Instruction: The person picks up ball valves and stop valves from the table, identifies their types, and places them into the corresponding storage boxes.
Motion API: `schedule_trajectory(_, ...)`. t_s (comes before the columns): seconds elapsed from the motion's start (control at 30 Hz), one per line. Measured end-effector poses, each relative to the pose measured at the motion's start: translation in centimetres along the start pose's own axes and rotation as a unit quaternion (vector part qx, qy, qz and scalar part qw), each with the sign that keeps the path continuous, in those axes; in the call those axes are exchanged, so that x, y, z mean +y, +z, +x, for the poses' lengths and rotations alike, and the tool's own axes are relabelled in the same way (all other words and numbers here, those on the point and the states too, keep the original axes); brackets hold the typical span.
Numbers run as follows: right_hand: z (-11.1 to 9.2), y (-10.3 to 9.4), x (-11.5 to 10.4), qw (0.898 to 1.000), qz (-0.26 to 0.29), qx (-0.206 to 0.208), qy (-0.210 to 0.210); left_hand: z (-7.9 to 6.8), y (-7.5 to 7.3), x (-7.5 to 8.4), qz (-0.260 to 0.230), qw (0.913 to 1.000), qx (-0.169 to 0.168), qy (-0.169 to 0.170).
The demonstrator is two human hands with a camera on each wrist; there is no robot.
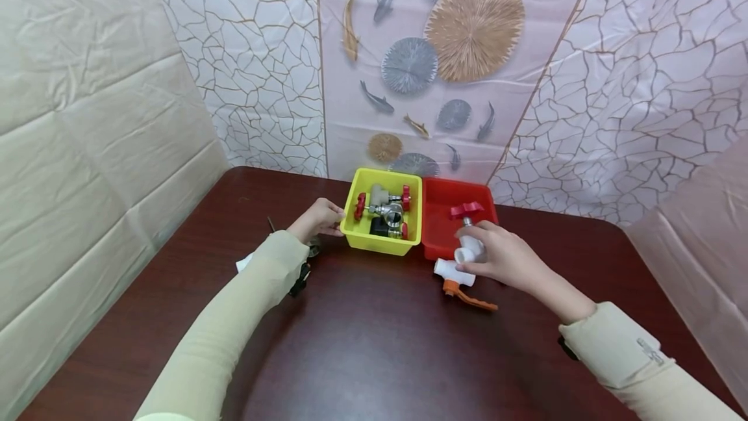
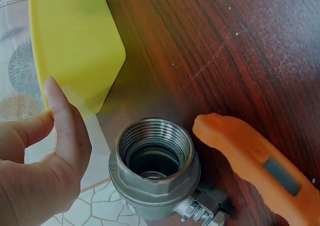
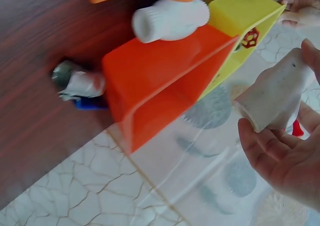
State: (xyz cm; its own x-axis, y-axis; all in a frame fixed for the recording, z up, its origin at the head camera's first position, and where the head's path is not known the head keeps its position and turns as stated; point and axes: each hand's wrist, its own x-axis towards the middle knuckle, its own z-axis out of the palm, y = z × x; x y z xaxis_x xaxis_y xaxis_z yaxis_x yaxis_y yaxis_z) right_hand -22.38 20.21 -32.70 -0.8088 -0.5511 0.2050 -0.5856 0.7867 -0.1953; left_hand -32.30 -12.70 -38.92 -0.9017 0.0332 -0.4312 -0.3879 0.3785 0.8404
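Note:
At the yellow bin [image 1: 380, 243], my left hand [image 1: 320, 216] pinches the left rim between thumb and fingers. Inside that bin lie several metal valves [image 1: 393, 215] with red handwheels. My right hand [image 1: 508, 255] grips a white plastic valve [image 3: 275, 90] by its body, over the front right of the red bin [image 1: 439, 213]. The red handle [image 1: 465, 210] of this valve points away from me. Just below it on the table lies a white ball valve [image 1: 454, 271] with an orange lever. Near my left hand stands a metal ball valve [image 2: 155, 166], threaded opening upward.
An orange lever-shaped piece [image 2: 250, 161] lies beside the metal valve. Past the red bin's side is a metal fitting [image 3: 82, 83] with a blue part. The bins stand side by side at the table's back edge, before a patterned cloth backdrop [image 1: 374, 83].

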Motion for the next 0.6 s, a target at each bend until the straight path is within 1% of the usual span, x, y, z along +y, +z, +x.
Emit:
schedule_trajectory(0.07, 0.7, 0.1, -0.4, 1.000, 0.008, 0.000, 0.004, 0.2, -0.1, -0.1, 0.000, 1.0000, -0.003, -0.002)
schedule_trajectory(0.13, 1.6, 0.3, -0.8, 1.000, 0.016, 0.000, 0.017, 0.6, -0.3, -0.3, 0.003, 1.0000, -0.007, -0.006)
schedule_trajectory(0.17, 2.0, 0.5, -1.1, 0.999, 0.023, 0.000, 0.026, 1.3, -0.6, -0.6, -0.001, 0.9999, -0.015, -0.001)
schedule_trajectory(0.27, 3.3, 0.8, -1.7, 0.998, 0.044, 0.005, 0.041, 1.7, -1.0, -0.6, 0.010, 0.9999, -0.009, -0.004)
schedule_trajectory(0.37, 4.5, 1.1, -2.1, 0.997, 0.064, 0.013, 0.048, 1.2, -0.8, -0.1, 0.018, 0.9998, -0.001, 0.000)
schedule_trajectory(0.4, 4.8, 1.2, -2.1, 0.996, 0.066, 0.016, 0.050, 0.4, -0.6, 0.4, 0.024, 0.9997, 0.006, -0.006)
schedule_trajectory(0.5, 5.9, 1.6, -2.4, 0.995, 0.074, 0.013, 0.059, -0.2, -0.2, 0.7, 0.016, 0.9999, 0.002, -0.005)
schedule_trajectory(0.6, 6.8, 2.1, -2.5, 0.994, 0.080, 0.005, 0.068, -0.4, 0.1, 0.7, 0.007, 0.9999, -0.001, -0.009)
